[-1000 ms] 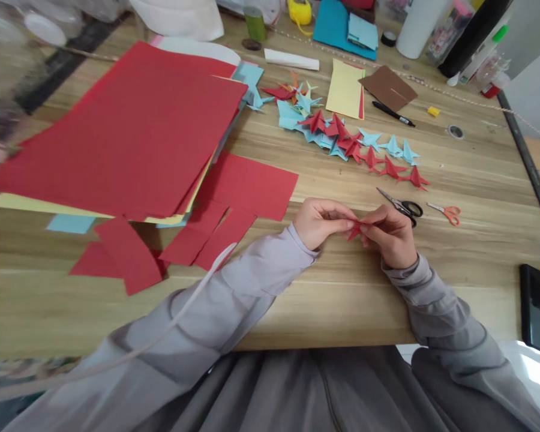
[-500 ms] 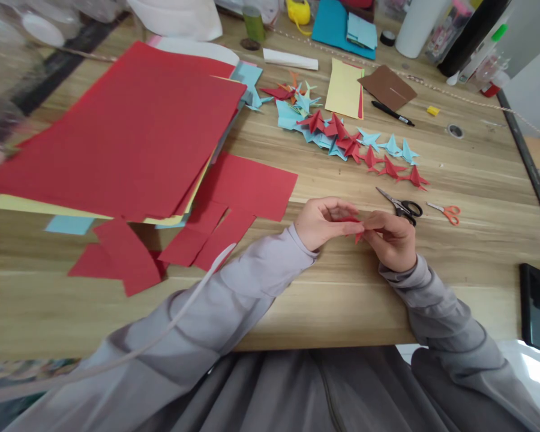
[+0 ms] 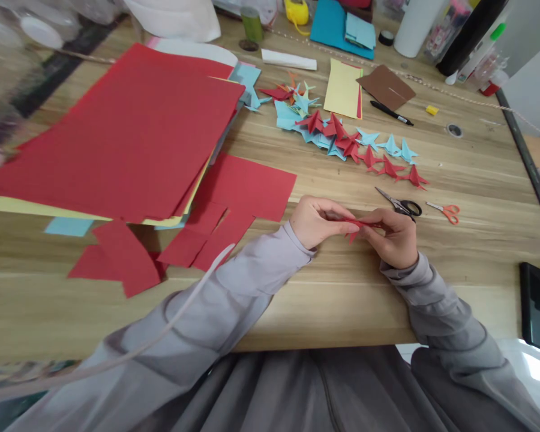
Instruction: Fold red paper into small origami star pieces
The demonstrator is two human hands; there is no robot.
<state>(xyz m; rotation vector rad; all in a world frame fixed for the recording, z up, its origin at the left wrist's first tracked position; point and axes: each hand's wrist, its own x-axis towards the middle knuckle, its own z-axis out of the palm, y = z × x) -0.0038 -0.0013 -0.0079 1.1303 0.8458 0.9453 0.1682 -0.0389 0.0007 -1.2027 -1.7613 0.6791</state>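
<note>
A small folded piece of red paper (image 3: pixel 353 223) is pinched between my two hands above the wooden table. My left hand (image 3: pixel 320 222) grips its left part with thumb and fingers, and my right hand (image 3: pixel 392 235) grips its right end. The fingers hide much of its shape; a narrow tip points down. Beyond the hands lies a row of folded red paper cranes (image 3: pixel 369 158), with light blue cranes (image 3: pixel 390 145) beside it. Black-handled scissors (image 3: pixel 404 206) lie just behind my right hand, and small orange-handled scissors (image 3: pixel 450 213) are to their right.
Large red sheets (image 3: pixel 130 132) cover the left side, with cut red pieces (image 3: pixel 132 255) near them. A yellow paper stack (image 3: pixel 342 88), brown paper (image 3: pixel 387 87) and a black pen (image 3: pixel 391 113) lie at the back. A black phone (image 3: pixel 539 309) rests at the right edge.
The red paper has turned slightly between my fingers, and more of it shows at my right fingertips. My right hand has shifted a little; both hands still grip it.
</note>
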